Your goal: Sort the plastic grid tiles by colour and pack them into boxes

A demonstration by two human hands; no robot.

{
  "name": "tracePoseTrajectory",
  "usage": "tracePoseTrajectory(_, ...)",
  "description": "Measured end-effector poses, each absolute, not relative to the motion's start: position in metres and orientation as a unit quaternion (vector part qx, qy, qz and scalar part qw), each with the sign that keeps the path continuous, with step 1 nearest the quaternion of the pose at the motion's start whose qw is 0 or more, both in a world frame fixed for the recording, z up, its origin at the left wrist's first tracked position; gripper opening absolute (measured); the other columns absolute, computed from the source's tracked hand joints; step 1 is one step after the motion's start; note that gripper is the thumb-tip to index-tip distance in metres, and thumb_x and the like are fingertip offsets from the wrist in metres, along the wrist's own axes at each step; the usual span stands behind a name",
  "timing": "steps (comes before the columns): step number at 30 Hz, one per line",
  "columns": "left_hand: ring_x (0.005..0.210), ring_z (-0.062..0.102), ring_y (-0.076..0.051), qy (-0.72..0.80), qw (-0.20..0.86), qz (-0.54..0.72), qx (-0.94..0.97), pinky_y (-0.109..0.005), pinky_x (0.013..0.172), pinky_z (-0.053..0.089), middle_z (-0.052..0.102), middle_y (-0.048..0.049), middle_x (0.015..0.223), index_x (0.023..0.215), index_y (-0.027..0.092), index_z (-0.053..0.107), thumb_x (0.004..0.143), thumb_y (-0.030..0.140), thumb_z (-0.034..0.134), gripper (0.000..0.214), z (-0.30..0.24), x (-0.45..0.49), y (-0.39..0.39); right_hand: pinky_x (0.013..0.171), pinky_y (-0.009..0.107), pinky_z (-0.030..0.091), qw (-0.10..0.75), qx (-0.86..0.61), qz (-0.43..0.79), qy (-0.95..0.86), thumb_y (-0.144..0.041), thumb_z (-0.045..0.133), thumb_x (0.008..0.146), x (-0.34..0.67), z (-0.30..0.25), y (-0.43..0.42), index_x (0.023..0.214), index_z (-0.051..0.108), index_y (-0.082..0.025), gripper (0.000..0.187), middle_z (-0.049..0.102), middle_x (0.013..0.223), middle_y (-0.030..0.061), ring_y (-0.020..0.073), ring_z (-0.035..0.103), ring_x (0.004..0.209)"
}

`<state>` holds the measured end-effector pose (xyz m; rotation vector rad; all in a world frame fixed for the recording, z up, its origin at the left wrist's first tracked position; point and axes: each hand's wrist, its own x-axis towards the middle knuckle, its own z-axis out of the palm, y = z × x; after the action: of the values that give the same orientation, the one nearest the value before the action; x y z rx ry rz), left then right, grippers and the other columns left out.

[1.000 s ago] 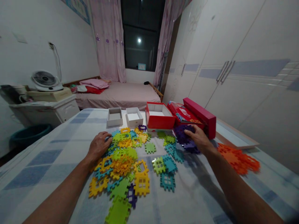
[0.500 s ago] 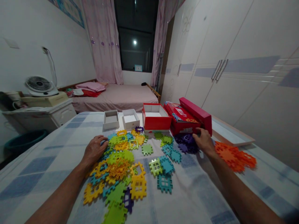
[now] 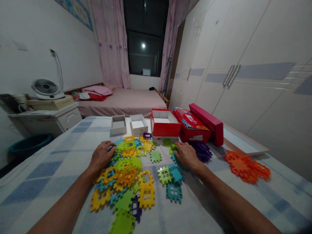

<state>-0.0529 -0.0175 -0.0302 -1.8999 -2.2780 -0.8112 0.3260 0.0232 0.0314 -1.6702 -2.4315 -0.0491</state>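
Observation:
My left hand (image 3: 102,156) rests at the left edge of a mixed pile of notched plastic building tiles, fingers apart and slightly bent, with no tile visibly gripped. Yellow tiles (image 3: 147,195), lime green tiles (image 3: 123,201) and blue tiles overlap in that pile. My right hand (image 3: 187,155) is over the small green tiles (image 3: 167,142), its thumb and fingers apart at their edge. Its palm partly hides blue tiles beneath it. Just right of it lies a heap of purple tiles (image 3: 204,152). A single green tile (image 3: 155,157) lies between the hands.
Behind the tiles stand a grey-lined box (image 3: 118,129), a white box (image 3: 138,130), an open red box (image 3: 166,129) and a red printed carton (image 3: 191,125) with a raised lid. Orange tiles (image 3: 246,167) and a shallow white tray (image 3: 246,141) lie at the right.
My right hand has moved left from the purple tiles to the green ones. My left hand stays at the pile's edge. The view has shifted slightly.

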Motion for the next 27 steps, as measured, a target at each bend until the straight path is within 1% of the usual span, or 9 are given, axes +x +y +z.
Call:
tracePoseTrajectory(2, 0.108, 0.056, -0.026, -0.741, 0.035, -0.264, -0.617, -0.039, 0.099, 0.042, 0.06, -0.0132, 0.114, 0.096, 0.016, 0.068, 0.077, 0.042, 0.035, 0.046, -0.03, -0.052, -0.018, 0.088, 0.036, 0.041, 0.113, -0.526, 0.011, -0.843, -0.026, 0.052, 0.084, 0.316, 0.028, 0.027, 0.116, 0.057, -0.017, 0.033, 0.064, 0.108, 0.0132, 0.0243, 0.055, 0.104)
tracePoseTrajectory(5, 0.108, 0.056, -0.027, -0.738, 0.03, -0.265, -0.62, -0.039, 0.099, 0.041, 0.06, -0.0141, 0.115, 0.097, 0.015, 0.068, 0.078, 0.043, 0.035, 0.047, -0.03, -0.052, -0.018, 0.095, 0.034, 0.039, 0.176, -0.45, 0.09, -0.871, -0.03, 0.048, 0.087, 0.311, 0.03, 0.03, 0.128, 0.048, -0.017, 0.042, 0.057, 0.125, 0.0105, 0.0197, 0.052, 0.112)
tracePoseTrajectory(7, 0.109, 0.055, -0.027, -0.736, 0.027, -0.266, -0.622, -0.039, 0.1, 0.04, 0.06, -0.0147, 0.115, 0.098, 0.014, 0.068, 0.078, 0.043, 0.035, 0.048, -0.031, -0.052, -0.018, 0.098, 0.038, 0.036, 0.186, -0.451, 0.103, -0.867, -0.033, 0.048, 0.087, 0.319, 0.037, 0.033, 0.131, 0.046, -0.015, 0.047, 0.053, 0.13, 0.0134, 0.0223, 0.049, 0.117)
tracePoseTrajectory(9, 0.109, 0.055, -0.027, -0.735, 0.03, -0.267, -0.622, -0.039, 0.1, 0.04, 0.06, -0.0146, 0.116, 0.099, 0.014, 0.067, 0.079, 0.042, 0.035, 0.047, -0.032, -0.053, -0.017, 0.098, 0.045, 0.034, 0.124, -0.485, 0.081, -0.862, -0.041, 0.055, 0.082, 0.332, 0.045, 0.037, 0.133, 0.044, -0.014, 0.059, 0.05, 0.131, 0.017, 0.0288, 0.045, 0.12)
tracePoseTrajectory(11, 0.108, 0.055, -0.027, -0.736, 0.032, -0.265, -0.622, -0.039, 0.1, 0.04, 0.06, -0.0141, 0.116, 0.099, 0.015, 0.067, 0.079, 0.042, 0.036, 0.046, -0.033, -0.053, -0.017, 0.096, 0.051, 0.032, 0.039, -0.504, 0.075, -0.86, -0.049, 0.065, 0.072, 0.346, 0.05, 0.041, 0.135, 0.042, -0.014, 0.076, 0.049, 0.131, 0.0195, 0.0349, 0.04, 0.123)
tracePoseTrajectory(14, 0.107, 0.056, -0.027, -0.737, 0.035, -0.264, -0.622, -0.039, 0.099, 0.041, 0.059, -0.014, 0.117, 0.099, 0.014, 0.067, 0.079, 0.042, 0.036, 0.046, -0.034, -0.054, -0.016, 0.097, 0.053, 0.029, -0.028, -0.512, 0.085, -0.855, -0.057, 0.071, 0.061, 0.357, 0.049, 0.046, 0.136, 0.042, -0.016, 0.09, 0.047, 0.133, 0.0208, 0.0382, 0.034, 0.126)
tracePoseTrajectory(18, 0.108, 0.056, -0.027, -0.737, 0.038, -0.264, -0.621, -0.039, 0.1, 0.041, 0.06, -0.0135, 0.116, 0.099, 0.014, 0.067, 0.079, 0.043, 0.036, 0.047, -0.033, -0.054, -0.016, 0.097, 0.049, 0.029, -0.043, -0.516, 0.091, -0.85, -0.057, 0.071, 0.061, 0.354, 0.04, 0.049, 0.133, 0.046, -0.017, 0.086, 0.048, 0.129, 0.0191, 0.036, 0.039, 0.122)
tracePoseTrajectory(22, 0.109, 0.055, -0.026, -0.74, 0.025, -0.255, -0.622, -0.037, 0.101, 0.04, 0.059, -0.0137, 0.116, 0.1, 0.013, 0.067, 0.079, 0.043, 0.035, 0.049, -0.03, -0.053, -0.017, 0.094, 0.041, 0.033, -0.028, -0.487, 0.092, -0.868, -0.048, 0.069, 0.067, 0.348, 0.04, 0.044, 0.128, 0.051, -0.018, 0.07, 0.051, 0.122, 0.0147, 0.03, 0.045, 0.114)
tracePoseTrajectory(27, 0.109, 0.055, -0.025, -0.739, 0.029, -0.253, -0.624, -0.037, 0.1, 0.04, 0.06, -0.0138, 0.116, 0.099, 0.013, 0.067, 0.078, 0.042, 0.034, 0.049, -0.028, -0.051, -0.018, 0.088, 0.039, 0.036, 0.011, -0.451, 0.073, -0.889, -0.037, 0.064, 0.074, 0.349, 0.04, 0.027, 0.12, 0.057, -0.017, 0.051, 0.054, 0.111, 0.0125, 0.0271, 0.047, 0.105)
